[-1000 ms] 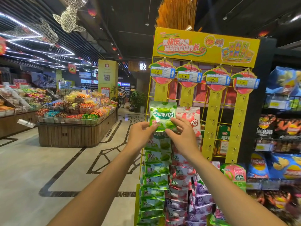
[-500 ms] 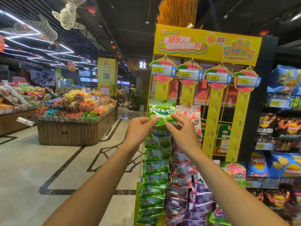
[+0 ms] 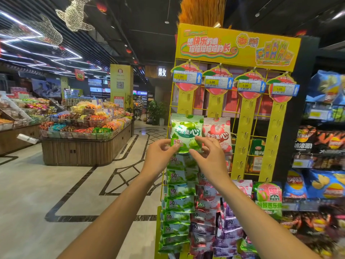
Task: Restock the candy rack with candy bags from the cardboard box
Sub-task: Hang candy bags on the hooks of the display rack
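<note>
Straight ahead and just above both hands: a green candy bag (image 3: pixel 186 132), upright, long axis running top to bottom, flat face toward the camera, upper edge lying against the leftmost yellow hanging strip (image 3: pixel 183 101) of the candy rack (image 3: pixel 240 53). Pinched along its bottom edge from either side. Left hand (image 3: pixel 158 157) at the lower left corner, thumb and forefinger closed on the foil, remaining fingers loosely curled. Right hand (image 3: pixel 211 159) at the lower right corner, likewise nipping the edge between thumb and fingertips, other fingers bent but holding nothing more. Equally near, neither hand leading. Caught on a hook of the strip, or merely laid over it? Cannot tell (hole and hook both hidden behind the foil). Probably the hanging step in hand, judging by this pose: calls for a small push up and inward, along the bag's own length, far enough to seat on the hook, then a release from both corners. Directly below, a column of green bags (image 3: pixel 179 202) overlapping downwards. Just beside on the right, touching or nearly so, a red-and-white bag (image 3: pixel 217 135) topping the next column. Further right, two bare strips (image 3: pixel 276 139), unfilled in their upper parts. No cardboard box in view.
</note>
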A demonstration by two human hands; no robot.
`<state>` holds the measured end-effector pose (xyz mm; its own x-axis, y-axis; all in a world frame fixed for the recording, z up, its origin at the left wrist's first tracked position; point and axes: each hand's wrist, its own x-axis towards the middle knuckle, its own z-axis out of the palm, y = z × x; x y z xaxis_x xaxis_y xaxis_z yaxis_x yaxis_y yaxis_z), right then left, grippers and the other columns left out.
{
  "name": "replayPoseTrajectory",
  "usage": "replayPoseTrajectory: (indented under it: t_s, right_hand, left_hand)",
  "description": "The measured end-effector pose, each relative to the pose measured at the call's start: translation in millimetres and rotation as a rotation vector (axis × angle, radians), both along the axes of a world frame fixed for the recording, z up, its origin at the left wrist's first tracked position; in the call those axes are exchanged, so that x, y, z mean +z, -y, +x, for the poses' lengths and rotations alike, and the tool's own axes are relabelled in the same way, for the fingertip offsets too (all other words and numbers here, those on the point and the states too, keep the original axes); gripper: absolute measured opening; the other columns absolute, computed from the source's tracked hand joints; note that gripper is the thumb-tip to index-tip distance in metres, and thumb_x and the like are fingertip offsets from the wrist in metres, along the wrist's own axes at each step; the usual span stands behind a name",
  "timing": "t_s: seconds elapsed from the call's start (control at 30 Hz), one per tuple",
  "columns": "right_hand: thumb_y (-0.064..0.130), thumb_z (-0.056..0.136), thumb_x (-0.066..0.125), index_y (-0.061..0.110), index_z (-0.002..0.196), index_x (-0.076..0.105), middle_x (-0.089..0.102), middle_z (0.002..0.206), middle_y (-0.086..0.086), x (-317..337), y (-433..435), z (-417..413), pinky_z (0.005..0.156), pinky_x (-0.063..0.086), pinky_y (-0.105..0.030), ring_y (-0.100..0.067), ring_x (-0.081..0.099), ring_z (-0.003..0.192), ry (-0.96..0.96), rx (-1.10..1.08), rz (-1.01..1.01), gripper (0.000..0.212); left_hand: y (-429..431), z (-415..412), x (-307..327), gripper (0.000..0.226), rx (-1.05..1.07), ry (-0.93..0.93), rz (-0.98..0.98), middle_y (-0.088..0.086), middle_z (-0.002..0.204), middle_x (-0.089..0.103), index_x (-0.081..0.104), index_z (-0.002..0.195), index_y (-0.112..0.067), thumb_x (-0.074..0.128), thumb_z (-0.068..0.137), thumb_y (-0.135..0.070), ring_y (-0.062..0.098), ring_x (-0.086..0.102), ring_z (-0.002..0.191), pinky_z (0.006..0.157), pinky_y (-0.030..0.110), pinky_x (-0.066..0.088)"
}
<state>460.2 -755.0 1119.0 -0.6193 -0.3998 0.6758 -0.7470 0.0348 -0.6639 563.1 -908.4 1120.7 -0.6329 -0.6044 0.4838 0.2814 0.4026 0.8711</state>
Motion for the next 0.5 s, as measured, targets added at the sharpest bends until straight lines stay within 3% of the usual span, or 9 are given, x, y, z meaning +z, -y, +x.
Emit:
replayPoseTrajectory:
  t_s: [0.1, 0.27, 0.43, 0.5]
  right_hand:
    - [0.027, 0.097, 0.069, 0.032, 0.125, 0.066, 0.051, 0.131, 0.011, -1.2, 0.2, 0.9, 0.081, 0.043, -0.006, -0.007, 0.058, 0.113, 0.039, -0.003, -0.04, 0.029]
    - [0.015, 0.097, 0.067, 0.027, 0.107, 0.066, 0.065, 0.12, 0.005, -1.4, 3.9, 3.1, 0.064, 0.05, -0.006, -0.005, 0.064, 0.105, 0.104, -0.051, -0.13, 0.016]
    - [0.007, 0.094, 0.069, 0.023, 0.112, 0.071, 0.069, 0.107, 0.012, -9.2, 8.0, 3.8, 0.072, 0.059, -0.017, 0.0, 0.067, 0.099, 0.152, -0.1, -0.16, 0.024]
    - [0.007, 0.094, 0.069, 0.022, 0.115, 0.072, 0.071, 0.108, 0.008, -11.8, 9.6, 4.2, 0.072, 0.056, -0.011, 0.002, 0.065, 0.097, 0.144, -0.136, -0.155, 0.026]
  left_hand:
    - [3.6, 1.0, -6.9, 0.025, 0.025, -0.008, 0.058, -0.001, 0.096, 0.078, 0.07, 0.113, -0.024, 0.077, 0.093, -0.036, -0.002, 0.07, 0.071, 0.064, 0.019, 0.05]
    - [9.5, 1.1, -17.7, 0.013, 0.014, -0.022, 0.057, 0.0, 0.103, 0.076, 0.073, 0.106, -0.031, 0.072, 0.096, -0.023, 0.017, 0.072, 0.091, 0.073, 0.028, 0.053]
    - [15.9, -0.1, -20.3, 0.016, -0.007, -0.008, 0.052, 0.001, 0.1, 0.076, 0.072, 0.11, -0.028, 0.07, 0.097, -0.019, 0.015, 0.072, 0.09, 0.075, 0.032, 0.058]
    - [18.8, -0.9, -21.3, 0.017, -0.027, -0.002, 0.052, 0.002, 0.097, 0.077, 0.07, 0.111, -0.027, 0.07, 0.097, -0.017, 0.014, 0.074, 0.088, 0.078, 0.036, 0.062]
